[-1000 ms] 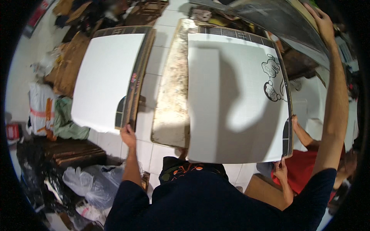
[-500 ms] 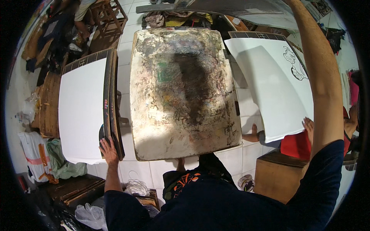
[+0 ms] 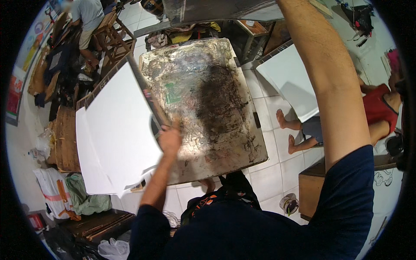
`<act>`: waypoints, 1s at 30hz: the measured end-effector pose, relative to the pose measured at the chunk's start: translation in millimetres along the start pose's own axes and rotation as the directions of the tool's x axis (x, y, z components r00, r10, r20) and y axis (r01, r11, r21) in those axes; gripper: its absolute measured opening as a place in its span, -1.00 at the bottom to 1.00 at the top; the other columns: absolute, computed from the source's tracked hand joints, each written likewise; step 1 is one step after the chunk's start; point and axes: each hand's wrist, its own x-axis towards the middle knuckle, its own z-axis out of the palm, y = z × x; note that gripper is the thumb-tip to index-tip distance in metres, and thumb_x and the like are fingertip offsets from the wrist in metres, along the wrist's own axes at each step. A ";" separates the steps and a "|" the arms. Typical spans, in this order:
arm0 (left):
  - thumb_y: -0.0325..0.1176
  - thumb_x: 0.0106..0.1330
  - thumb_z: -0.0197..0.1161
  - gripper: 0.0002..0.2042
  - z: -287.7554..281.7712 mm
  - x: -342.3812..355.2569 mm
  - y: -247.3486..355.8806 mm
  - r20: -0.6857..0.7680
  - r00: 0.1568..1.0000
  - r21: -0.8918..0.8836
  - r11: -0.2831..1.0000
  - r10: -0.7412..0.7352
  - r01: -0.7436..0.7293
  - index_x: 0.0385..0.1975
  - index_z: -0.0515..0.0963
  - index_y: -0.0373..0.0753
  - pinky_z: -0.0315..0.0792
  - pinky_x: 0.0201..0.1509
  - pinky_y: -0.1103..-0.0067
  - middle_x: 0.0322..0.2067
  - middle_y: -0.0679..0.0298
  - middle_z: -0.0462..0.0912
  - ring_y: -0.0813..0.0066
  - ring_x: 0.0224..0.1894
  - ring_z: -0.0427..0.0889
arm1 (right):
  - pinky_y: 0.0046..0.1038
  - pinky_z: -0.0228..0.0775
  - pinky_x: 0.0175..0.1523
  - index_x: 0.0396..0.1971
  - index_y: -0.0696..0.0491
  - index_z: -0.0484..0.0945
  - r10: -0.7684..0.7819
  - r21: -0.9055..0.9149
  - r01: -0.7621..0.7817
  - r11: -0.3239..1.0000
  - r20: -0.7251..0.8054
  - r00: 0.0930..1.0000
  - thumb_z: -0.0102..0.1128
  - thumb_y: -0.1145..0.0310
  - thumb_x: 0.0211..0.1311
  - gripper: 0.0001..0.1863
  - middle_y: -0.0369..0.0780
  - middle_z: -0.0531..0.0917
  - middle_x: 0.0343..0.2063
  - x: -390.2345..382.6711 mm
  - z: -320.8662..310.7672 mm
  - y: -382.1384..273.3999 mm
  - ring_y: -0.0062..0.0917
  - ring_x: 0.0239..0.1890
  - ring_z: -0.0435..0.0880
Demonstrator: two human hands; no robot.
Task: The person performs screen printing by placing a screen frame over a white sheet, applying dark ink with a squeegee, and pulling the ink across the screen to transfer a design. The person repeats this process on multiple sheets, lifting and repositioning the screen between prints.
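Note:
My left hand [image 3: 170, 138], blurred, has its fingers wrapped round the dark right edge of a board carrying white sheets [image 3: 115, 134], which is tilted and overlaps the left side of a worn, paint-crusted table [image 3: 221, 147]. My right forearm [image 3: 333, 82] reaches up past the top edge, so that hand is out of view. A dark framed panel [image 3: 208, 11] spans the top, beside that arm. At the right, another board with white paper [image 3: 284, 78] is partly hidden behind my arm.
A co-worker in red [image 3: 377, 106] reclines at right, bare feet [image 3: 290, 143] near the table; another person [image 3: 82, 17] is by wooden stools [image 3: 106, 32]. Around are cardboard [image 3: 65, 138], sacks [image 3: 91, 199], a wooden box [image 3: 310, 193] and a tub [image 3: 289, 203] on tiles.
The left board has swung rightward onto the table with my left hand. The right board has moved away right, uncovering the table. My right hand has left the view at the top.

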 end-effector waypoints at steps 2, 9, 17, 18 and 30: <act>-0.28 0.37 0.25 -0.35 14.7 -51.2 70.6 -0.026 0.996 -0.099 0.992 0.081 -0.083 0.49 0.28 0.00 0.67 -0.08 0.10 0.29 -0.32 0.42 -0.30 0.22 0.55 | -0.23 0.54 0.22 -0.09 0.08 0.79 0.006 -0.069 -0.007 0.998 -0.025 1.000 0.28 -0.62 -0.14 -0.01 0.04 0.76 -0.02 1.2 1.2 0.4 -0.14 0.07 0.74; -0.18 0.31 0.38 -0.36 128.6 -107.5 3.3 -0.609 0.751 -0.239 0.845 0.253 -0.478 0.33 0.43 -0.42 0.27 0.46 0.03 0.23 -0.23 0.53 -0.18 0.34 0.46 | -0.24 0.54 0.24 -0.08 0.02 0.80 -0.009 -0.017 0.009 1.000 0.007 1.000 0.26 -0.65 -0.15 -0.01 -0.02 0.77 -0.02 -2.5 3.2 7.7 -0.19 0.08 0.74; 0.09 0.26 0.48 -0.26 180.6 -177.0 -228.4 0.116 0.748 -0.713 0.469 -0.654 0.521 0.08 0.52 -0.59 0.50 0.15 0.30 -0.03 -0.15 0.68 0.09 -0.01 0.65 | -0.25 0.54 0.24 -0.16 -0.02 0.83 -0.038 -0.025 0.039 0.999 0.017 0.999 0.22 -0.65 -0.12 -0.06 -0.07 0.79 -0.06 -9.9 3.5 8.0 -0.21 0.06 0.76; 0.07 0.26 0.49 -0.31 180.3 -177.5 -226.1 0.043 0.785 -0.755 0.494 -0.618 0.431 0.00 0.55 -0.58 0.51 0.08 0.32 -0.10 -0.10 0.70 0.15 -0.08 0.64 | -0.25 0.54 0.23 -0.16 -0.02 0.83 -0.032 -0.020 0.032 0.999 0.012 0.999 0.23 -0.65 -0.12 -0.06 -0.07 0.79 -0.06 -9.7 2.8 7.9 -0.21 0.05 0.76; 0.29 0.01 0.55 -0.06 135.0 -139.2 -168.1 -0.065 0.806 -0.653 0.636 -0.588 0.411 0.05 0.54 -0.60 0.52 0.18 0.22 -0.04 -0.31 0.68 -0.14 0.05 0.68 | -0.22 0.48 0.29 0.04 0.08 0.72 -0.006 -0.058 0.005 0.998 -0.021 1.000 0.28 -0.59 -0.10 0.01 0.03 0.72 0.06 11.8 0.2 -2.6 -0.14 0.15 0.69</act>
